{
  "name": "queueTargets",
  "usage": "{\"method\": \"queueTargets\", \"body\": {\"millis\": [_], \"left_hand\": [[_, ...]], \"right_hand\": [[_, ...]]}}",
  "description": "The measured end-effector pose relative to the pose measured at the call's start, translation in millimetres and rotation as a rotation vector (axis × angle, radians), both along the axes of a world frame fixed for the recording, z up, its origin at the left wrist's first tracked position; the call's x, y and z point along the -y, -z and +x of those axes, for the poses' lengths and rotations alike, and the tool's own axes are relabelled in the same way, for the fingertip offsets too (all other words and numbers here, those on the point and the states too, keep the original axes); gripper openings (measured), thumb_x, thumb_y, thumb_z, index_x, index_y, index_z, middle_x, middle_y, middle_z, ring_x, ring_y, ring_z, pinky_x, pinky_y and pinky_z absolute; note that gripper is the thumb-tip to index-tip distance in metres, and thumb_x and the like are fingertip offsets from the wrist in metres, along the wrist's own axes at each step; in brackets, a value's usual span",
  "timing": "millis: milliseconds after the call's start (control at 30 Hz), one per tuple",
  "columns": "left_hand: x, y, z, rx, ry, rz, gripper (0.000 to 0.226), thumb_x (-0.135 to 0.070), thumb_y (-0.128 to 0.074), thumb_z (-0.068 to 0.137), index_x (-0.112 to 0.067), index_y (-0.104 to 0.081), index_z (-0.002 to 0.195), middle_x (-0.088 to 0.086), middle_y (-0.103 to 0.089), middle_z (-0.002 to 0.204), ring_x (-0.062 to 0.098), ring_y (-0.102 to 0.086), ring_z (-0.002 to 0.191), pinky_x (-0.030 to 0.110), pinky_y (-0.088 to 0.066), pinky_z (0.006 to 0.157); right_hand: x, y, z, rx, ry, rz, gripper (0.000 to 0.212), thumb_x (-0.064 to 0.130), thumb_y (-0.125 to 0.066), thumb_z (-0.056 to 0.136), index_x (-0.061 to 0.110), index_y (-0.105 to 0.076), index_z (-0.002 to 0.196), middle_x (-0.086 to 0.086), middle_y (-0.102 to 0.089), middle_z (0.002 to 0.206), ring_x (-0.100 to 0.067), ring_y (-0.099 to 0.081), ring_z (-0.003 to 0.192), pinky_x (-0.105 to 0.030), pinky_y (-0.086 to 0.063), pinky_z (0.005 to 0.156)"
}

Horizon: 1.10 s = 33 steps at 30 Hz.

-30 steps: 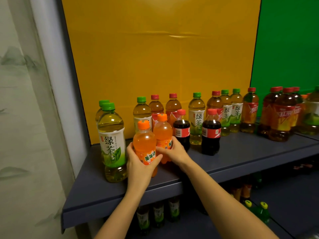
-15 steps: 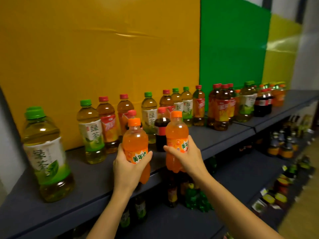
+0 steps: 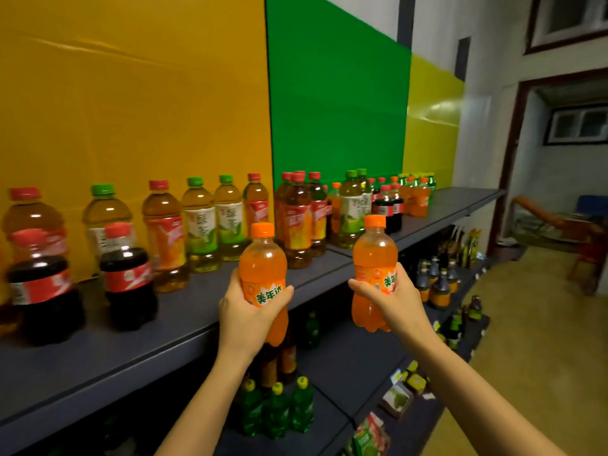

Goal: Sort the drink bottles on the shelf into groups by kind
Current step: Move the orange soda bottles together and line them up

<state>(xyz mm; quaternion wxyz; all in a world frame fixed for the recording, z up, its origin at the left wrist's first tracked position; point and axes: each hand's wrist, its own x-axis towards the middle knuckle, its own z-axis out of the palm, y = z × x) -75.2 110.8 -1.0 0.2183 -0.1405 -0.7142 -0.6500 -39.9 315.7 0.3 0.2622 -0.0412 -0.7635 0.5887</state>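
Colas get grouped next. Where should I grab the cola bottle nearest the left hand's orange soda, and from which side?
Probably round the red-labelled middle of the cola bottle, coming from the front of the shelf: it stands upright, with tea bottles close behind it.

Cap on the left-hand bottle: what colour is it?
Orange. The cap on the bottle in the left hand shows best in the head view.

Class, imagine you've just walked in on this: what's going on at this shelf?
A person is sorting drinks. The left grip holds the left orange soda bottle and the right grip holds the right orange soda bottle, both lifted in front of the grey shelf. Cola bottles, green tea bottles and red-capped tea bottles stand mixed along it. More orange bottles stand towards its far right end.
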Motion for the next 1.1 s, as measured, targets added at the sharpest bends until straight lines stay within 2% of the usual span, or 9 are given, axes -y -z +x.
{"method": "queueTargets", "body": {"millis": [233, 367, 567, 733, 867, 1100], "left_hand": [[-118, -5, -28, -0.004, 0.072, 0.014, 0.045, -0.020, -0.080, 0.068, -0.043, -0.046, 0.087, -0.015, -0.058, 0.088, 0.003, -0.057, 0.080, 0.020, -0.044, 0.065], [-175, -7, -48, 0.000, 0.116, -0.007, 0.045, -0.022, -0.079, 0.068, -0.042, -0.046, 0.091, -0.014, -0.058, 0.091, 0.004, -0.057, 0.082, 0.019, -0.044, 0.066], [-259, -1, -88, 0.016, 0.153, -0.044, 0.043, -0.024, -0.080, 0.068, -0.042, -0.045, 0.086, -0.016, -0.057, 0.088, 0.003, -0.057, 0.082, 0.021, -0.045, 0.067], [-329, 7, -131, 0.033, 0.198, -0.056, 0.042, -0.027, -0.080, 0.068, -0.040, -0.046, 0.088, -0.014, -0.060, 0.089, 0.003, -0.059, 0.081, 0.016, -0.043, 0.063], [-391, 7, -177, 0.026, 0.217, -0.053, 0.041, -0.029, -0.080, 0.067, -0.040, -0.046, 0.088, -0.011, -0.062, 0.090, 0.004, -0.061, 0.083, 0.017, -0.046, 0.065], [-477, -9, -255, -0.005, 0.254, -0.015, 0.047, -0.025, -0.080, 0.068, -0.042, -0.048, 0.098, -0.017, -0.062, 0.092, -0.013, -0.060, 0.076, 0.004, -0.045, 0.059]], "right_hand": [[-114, -7, -27, -0.027, 0.063, 0.012, 0.039, 0.030, -0.075, 0.074, 0.014, -0.051, 0.100, -0.008, -0.064, 0.090, -0.022, -0.063, 0.083, -0.034, -0.048, 0.066], [-167, -9, -46, -0.028, 0.081, 0.023, 0.039, 0.030, -0.075, 0.074, 0.014, -0.051, 0.100, -0.006, -0.063, 0.091, -0.021, -0.062, 0.085, -0.039, -0.049, 0.073], [-237, 0, -80, -0.027, 0.114, 0.048, 0.041, 0.032, -0.074, 0.074, 0.013, -0.049, 0.100, -0.006, -0.062, 0.090, -0.018, -0.061, 0.081, -0.033, -0.048, 0.066], [-299, 8, -126, -0.024, 0.124, 0.068, 0.044, 0.033, -0.075, 0.073, 0.012, -0.050, 0.103, -0.007, -0.063, 0.092, -0.019, -0.062, 0.084, -0.031, -0.048, 0.068], [-354, 9, -174, -0.024, 0.135, 0.108, 0.045, 0.035, -0.076, 0.072, 0.013, -0.051, 0.102, -0.005, -0.062, 0.090, -0.014, -0.061, 0.082, -0.028, -0.047, 0.066], [-437, -4, -259, -0.041, 0.138, 0.140, 0.046, 0.038, -0.075, 0.072, 0.016, -0.050, 0.102, -0.006, -0.061, 0.092, -0.019, -0.061, 0.085, -0.041, -0.050, 0.075]]}}
